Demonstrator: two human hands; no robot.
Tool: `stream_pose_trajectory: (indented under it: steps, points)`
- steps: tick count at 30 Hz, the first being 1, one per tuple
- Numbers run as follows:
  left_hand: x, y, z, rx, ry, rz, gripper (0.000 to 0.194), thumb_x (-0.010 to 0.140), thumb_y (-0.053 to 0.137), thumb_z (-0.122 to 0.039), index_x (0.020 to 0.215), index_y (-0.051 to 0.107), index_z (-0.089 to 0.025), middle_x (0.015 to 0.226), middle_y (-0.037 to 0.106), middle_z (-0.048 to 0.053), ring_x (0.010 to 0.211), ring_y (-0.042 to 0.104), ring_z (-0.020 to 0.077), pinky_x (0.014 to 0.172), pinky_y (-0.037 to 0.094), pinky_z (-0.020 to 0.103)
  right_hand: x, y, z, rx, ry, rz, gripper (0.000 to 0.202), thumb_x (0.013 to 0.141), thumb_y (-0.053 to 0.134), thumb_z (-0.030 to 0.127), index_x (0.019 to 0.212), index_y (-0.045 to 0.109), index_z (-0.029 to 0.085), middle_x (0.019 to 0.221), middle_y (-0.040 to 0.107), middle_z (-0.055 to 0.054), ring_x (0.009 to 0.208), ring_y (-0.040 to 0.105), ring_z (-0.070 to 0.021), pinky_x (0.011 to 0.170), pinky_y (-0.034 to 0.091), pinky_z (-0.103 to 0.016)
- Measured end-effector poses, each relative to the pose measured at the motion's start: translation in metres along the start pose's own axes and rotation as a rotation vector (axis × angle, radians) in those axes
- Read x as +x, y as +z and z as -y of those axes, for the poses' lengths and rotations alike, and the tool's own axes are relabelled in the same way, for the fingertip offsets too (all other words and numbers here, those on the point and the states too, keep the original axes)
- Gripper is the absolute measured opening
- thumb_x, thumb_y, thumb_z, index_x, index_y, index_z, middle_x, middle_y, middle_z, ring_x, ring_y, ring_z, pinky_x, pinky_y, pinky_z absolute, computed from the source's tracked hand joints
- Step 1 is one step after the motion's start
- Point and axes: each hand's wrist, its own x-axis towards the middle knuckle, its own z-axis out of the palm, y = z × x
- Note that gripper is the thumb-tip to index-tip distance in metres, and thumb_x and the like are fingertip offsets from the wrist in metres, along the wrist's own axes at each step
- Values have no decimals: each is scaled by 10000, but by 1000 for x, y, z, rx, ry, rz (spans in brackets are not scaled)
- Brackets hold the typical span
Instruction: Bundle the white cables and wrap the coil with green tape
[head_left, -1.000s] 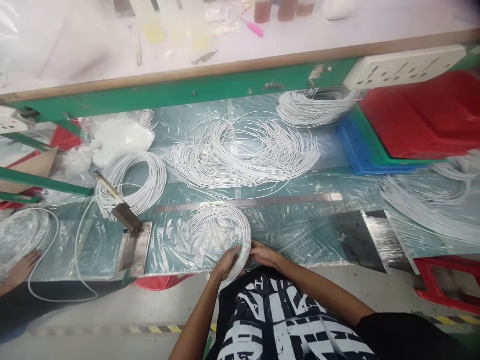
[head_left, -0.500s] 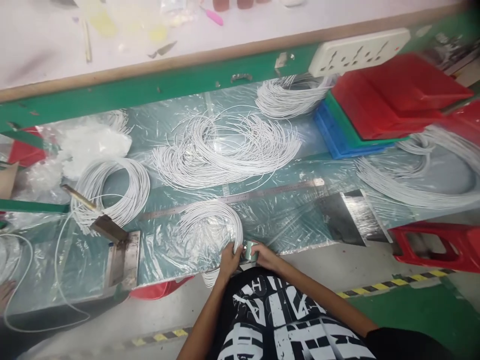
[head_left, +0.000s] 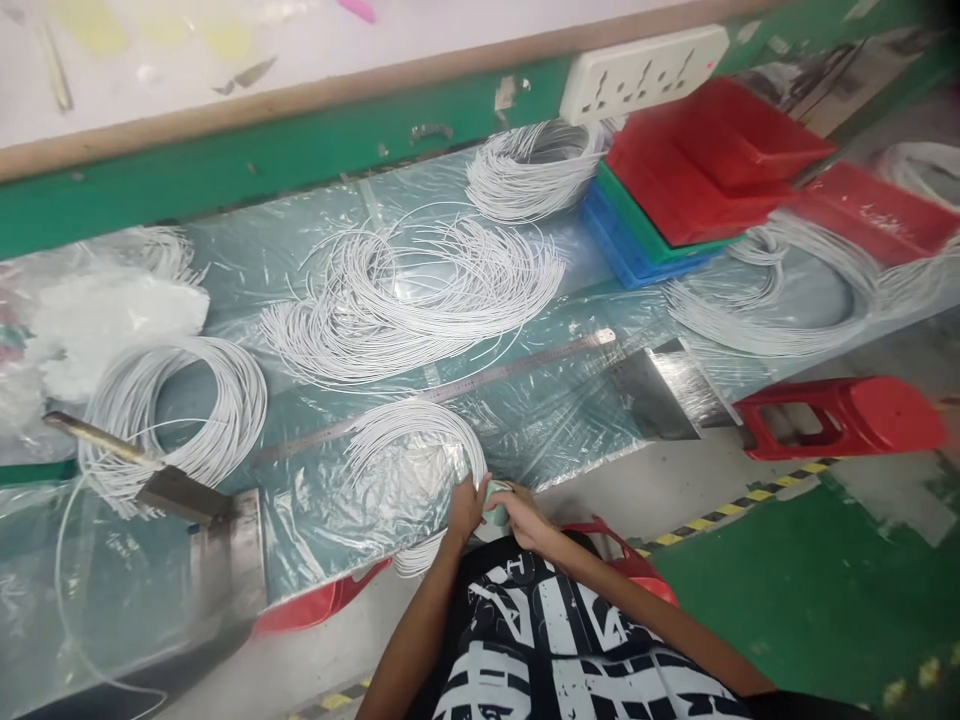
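Note:
My left hand [head_left: 464, 510] is closed around a curved bundle of white cables [head_left: 427, 415] at the table's front edge. One end of the bundle fans out on the plastic-covered tabletop, and the other part hangs below the edge. Close beside it, my right hand [head_left: 526, 520] grips a small pale green roll that looks like tape [head_left: 496, 500], held against the bundle. The fingers partly hide the roll and the spot where it meets the cables. Behind the bundle lies a steel ruler [head_left: 517, 368].
A loose heap of white cables [head_left: 450, 310] lies farther back, with a coil [head_left: 240, 400] to the left. A metal stand [head_left: 236, 560] is at the left front. Stacked trays [head_left: 660, 190], metal plates [head_left: 660, 395] and a red stool [head_left: 885, 415] are on the right.
The view has swung to the right, so the surroundings sit farther left. My right hand has turned over the green roll and covers more of it. My left hand keeps its hold on the bundle.

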Motion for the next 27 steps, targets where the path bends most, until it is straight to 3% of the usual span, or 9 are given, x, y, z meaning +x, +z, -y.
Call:
stream_pose_trajectory:
  steps: [3,6,8,11,14,18,20,22,27]
  points:
    - [1,9,7,-12,42,-15,363,929,563,-528,985,611,-173,903,663,95,936,637,269,966,444,427,-7,2,-2,2,0,-63,320,868,689,431,731,574,166,681,522,51,598,471,-101,553,396,-244]
    - [2,9,8,-42,57,4,358,945,538,-521,964,629,-175,898,673,99,926,639,267,978,443,426,-7,3,-1,18,42,-57,322,876,677,437,732,575,168,667,522,52,589,474,-100,554,406,-247]
    - [-1,1,4,-67,63,-16,396,986,432,-523,1003,625,-177,970,679,123,993,631,278,999,437,414,-2,3,0,27,88,-47,315,884,669,431,730,576,172,661,532,51,583,480,-101,556,421,-251]
    - [-18,-18,-11,-83,118,-111,439,1020,314,-469,1243,536,-163,1273,589,156,1248,517,271,1119,345,401,5,3,2,38,127,-44,297,894,664,414,745,585,169,665,547,49,587,504,-105,565,447,-258]
    - [-44,-33,-29,-43,214,-96,428,958,499,-417,1325,525,-199,1374,527,132,1319,449,274,1169,286,392,10,7,2,41,116,-40,245,905,666,366,793,606,157,709,578,42,621,539,-106,594,476,-259]
    - [-69,-32,-42,19,224,16,612,767,733,-287,1350,572,-193,1369,548,164,1299,461,359,1152,311,461,11,14,2,18,113,-12,169,890,685,287,814,621,151,728,600,40,646,565,-110,610,493,-259]
    - [-70,-28,-41,36,188,4,717,734,765,-287,1398,526,-159,1361,547,195,1294,454,390,1143,310,502,10,16,4,2,116,13,142,874,699,265,827,632,149,730,609,38,647,570,-112,604,490,-259]
    - [-67,-27,-36,38,173,-16,674,768,745,-308,1388,528,-161,1335,564,185,1280,468,375,1140,314,502,8,16,7,-6,122,51,128,840,730,247,834,647,150,736,623,36,652,574,-115,615,490,-264]
    - [-51,-46,-12,-28,170,-66,584,865,663,-351,1388,494,-152,1369,544,157,1305,470,291,1159,316,420,13,1,16,12,196,168,243,748,816,332,883,718,156,870,715,-53,883,655,-186,816,505,-305]
